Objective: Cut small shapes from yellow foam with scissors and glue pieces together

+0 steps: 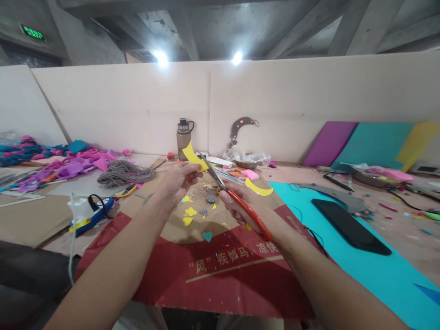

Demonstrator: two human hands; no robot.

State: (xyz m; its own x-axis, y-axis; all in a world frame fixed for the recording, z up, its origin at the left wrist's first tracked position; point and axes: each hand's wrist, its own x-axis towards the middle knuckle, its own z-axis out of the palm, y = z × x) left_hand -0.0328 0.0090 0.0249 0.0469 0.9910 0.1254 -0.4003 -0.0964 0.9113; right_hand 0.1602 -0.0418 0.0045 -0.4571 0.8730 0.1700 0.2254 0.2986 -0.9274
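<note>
Left hand (pixel 184 178) pinches a curved yellow sheet scrap (pixel 189 155) at the red-handled metal scissors (pixel 248 211)

The left hand is nearly closed, thumb and fingers gripping the scrap's lower end; its upper tip stands free above them. The right hand (pixel 233 207) is curled around the scissors' handles, the blades pointing up and left to the scrap's lower edge. I cannot tell whether they are biting into it.

Below the hands, on a dark-red and brown printed cardboard sheet (pixel 227 293), lie 4 small cut shapes among others: a yellow flower (pixel 190 211), a yellow heart (pixel 187 221), a teal heart (pixel 207 236) and a grey flower (pixel 211 199). A yellow crescent strip (pixel 259 189) lies just beyond the right hand. Behind the left hand stands a grey translucent bottle with a black lid (pixel 183 140); to its left is a bundle of grey cord (pixel 125 174). To the right, a flat black rectangular object (pixel 350 227) lies on a bright turquoise sheet (pixel 395 279).
</note>
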